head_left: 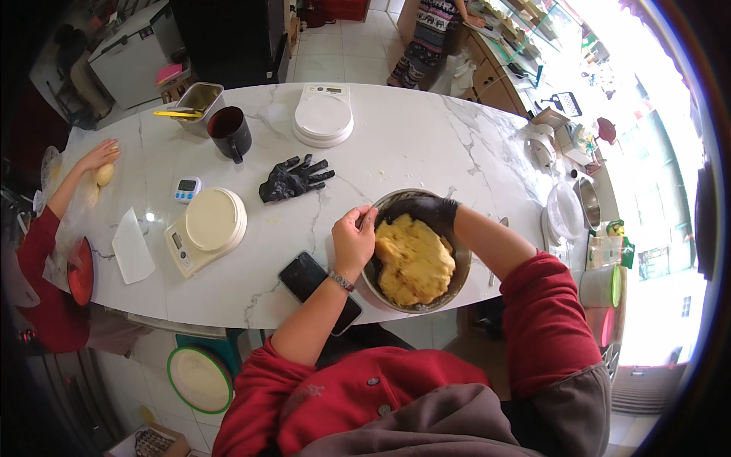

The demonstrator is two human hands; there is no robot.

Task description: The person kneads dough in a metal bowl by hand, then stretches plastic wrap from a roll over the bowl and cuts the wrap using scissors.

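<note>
A metal mixing bowl (371, 283) stands near the table's front edge, with a lump of sticky yellow dough (415, 263) inside. My left hand (355, 242) is bare and closed on the bowl's left rim, thumb and fingers pinching it. Wearing a black glove, my right hand (432, 212) reaches into the bowl against its far inner wall, right behind the dough. Its fingers are dark and partly hidden there, so their pose cannot be made out. A black phone (304, 276) lies under my left forearm.
A loose black glove (293, 180), two kitchen scales (204, 221), a timer (186, 190), a dark mug (230, 134), a metal container (202, 97) and a white scraper (132, 245) lie leftward. At far left, a co-worker's hand (99, 154) touches a dough ball (104, 175). Plastic lids (563, 213) sit at right.
</note>
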